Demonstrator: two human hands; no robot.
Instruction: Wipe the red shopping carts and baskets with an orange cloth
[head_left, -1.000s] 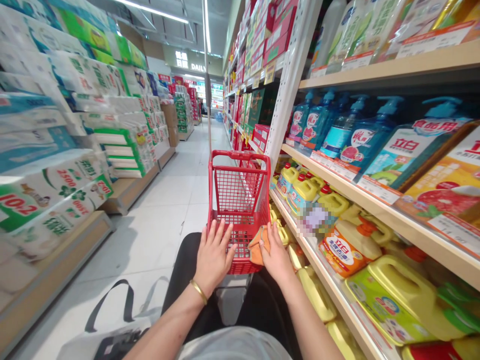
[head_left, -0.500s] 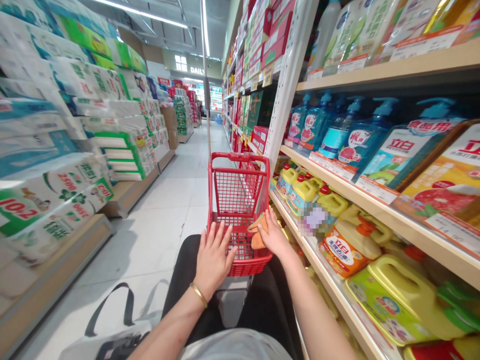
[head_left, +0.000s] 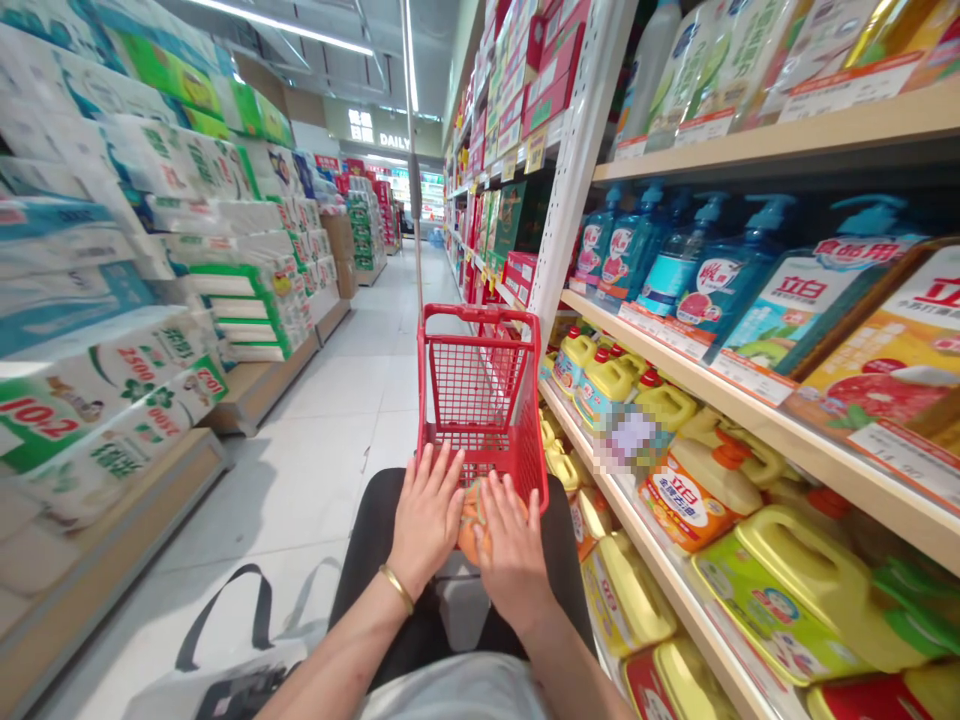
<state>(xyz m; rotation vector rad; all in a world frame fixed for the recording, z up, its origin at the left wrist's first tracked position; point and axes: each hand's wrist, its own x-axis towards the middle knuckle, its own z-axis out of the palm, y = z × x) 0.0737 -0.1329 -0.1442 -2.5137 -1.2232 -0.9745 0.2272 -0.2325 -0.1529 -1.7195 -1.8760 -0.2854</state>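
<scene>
In front of my knees stands a small red plastic shopping cart [head_left: 480, 340] with a mesh basket. My left hand [head_left: 429, 510] rests over the cart's near left edge, fingers stretched out and flat, holding nothing. A gold bangle [head_left: 396, 588] circles that wrist. My right hand [head_left: 514, 535] has an orange cloth [head_left: 474, 520] under its palm and thumb, over the near edge of the cart. The cloth lies close beside my left hand's thumb; whether they touch is unclear. Both hands cover much of the cart's near rim.
Shelves on the right hold blue pump bottles [head_left: 716, 270] and yellow detergent jugs [head_left: 810, 600]. Packs of tissue paper [head_left: 112, 400] are stacked along the left. A tiled aisle [head_left: 337, 370] runs ahead. A bag with a black strap [head_left: 225, 610] lies on the floor at lower left.
My right hand has moved left and nearer to me with the orange cloth, from the cart's right side to beside my left hand. My left hand has barely moved.
</scene>
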